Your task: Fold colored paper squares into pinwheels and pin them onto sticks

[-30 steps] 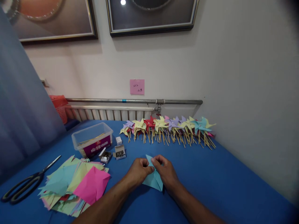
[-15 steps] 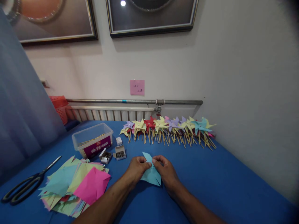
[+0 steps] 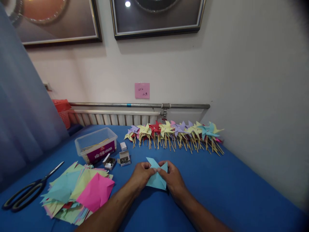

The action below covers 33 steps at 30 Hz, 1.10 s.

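Note:
A light blue paper pinwheel (image 3: 156, 183), partly folded, is held between my two hands just above the blue tabletop. My left hand (image 3: 142, 175) pinches it from the left, thumb near the centre. From the right, my right hand (image 3: 171, 176) grips it, thumb pressed at the middle and fingers behind a raised corner. To the left lies a pile of cut coloured paper sheets (image 3: 65, 190) with a pink sheet (image 3: 98, 191) on top. Two opened small boxes of metal pins (image 3: 125, 159) stand beyond my left hand.
Finished pinwheels on sticks (image 3: 166, 129) lie in a row along the back. A clear plastic tub (image 3: 102, 151) holds thin sticks. Black-handled scissors (image 3: 31, 190) rest at the far left. A small closed box (image 3: 123, 146) sits beside the tub.
My right hand has folded a right-hand corner of the blue paper, which now stands up beside my fingers. My right thumb has moved left towards the left thumb.

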{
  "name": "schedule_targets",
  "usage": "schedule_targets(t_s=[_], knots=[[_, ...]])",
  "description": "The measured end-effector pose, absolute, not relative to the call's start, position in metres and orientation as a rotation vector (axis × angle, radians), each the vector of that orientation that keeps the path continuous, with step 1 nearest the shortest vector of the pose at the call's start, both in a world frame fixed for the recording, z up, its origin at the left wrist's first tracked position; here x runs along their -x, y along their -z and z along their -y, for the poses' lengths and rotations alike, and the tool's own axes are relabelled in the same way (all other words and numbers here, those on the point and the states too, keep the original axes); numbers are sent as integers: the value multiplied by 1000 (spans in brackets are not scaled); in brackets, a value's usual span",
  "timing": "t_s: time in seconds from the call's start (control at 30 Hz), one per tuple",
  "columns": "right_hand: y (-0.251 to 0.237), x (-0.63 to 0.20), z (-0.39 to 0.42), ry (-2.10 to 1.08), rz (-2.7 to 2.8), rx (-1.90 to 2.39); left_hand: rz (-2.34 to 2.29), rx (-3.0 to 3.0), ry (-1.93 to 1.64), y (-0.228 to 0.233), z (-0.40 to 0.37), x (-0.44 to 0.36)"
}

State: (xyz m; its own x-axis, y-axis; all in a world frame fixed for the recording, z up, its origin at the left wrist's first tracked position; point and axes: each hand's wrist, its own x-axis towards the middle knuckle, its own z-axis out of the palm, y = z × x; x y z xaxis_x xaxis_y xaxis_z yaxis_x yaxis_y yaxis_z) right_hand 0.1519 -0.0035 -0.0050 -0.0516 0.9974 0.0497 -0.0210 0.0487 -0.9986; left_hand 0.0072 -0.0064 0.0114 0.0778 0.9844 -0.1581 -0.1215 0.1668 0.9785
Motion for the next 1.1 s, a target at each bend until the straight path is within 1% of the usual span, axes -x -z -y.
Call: schedule_targets(t_s=[0.2,0.43,0.77,0.97,1.1], knots=[[0,-152,9,-1312,1241,1030,-1124,-878,-1185,-10,2,-3],[-4,-156,13,-1237,1388,954,-1079,-775,-1280,-18,0,6],[-8,-160,13,-1295,1475,957,-1090,-723,-1294,-23,0,7],[-12,-158,15,-1254,1459,991,-1089,-813,-1259,-16,-1,7],[-16,-157,17,-1172,1530,1042,-1107,-882,-1236,-12,0,4]])
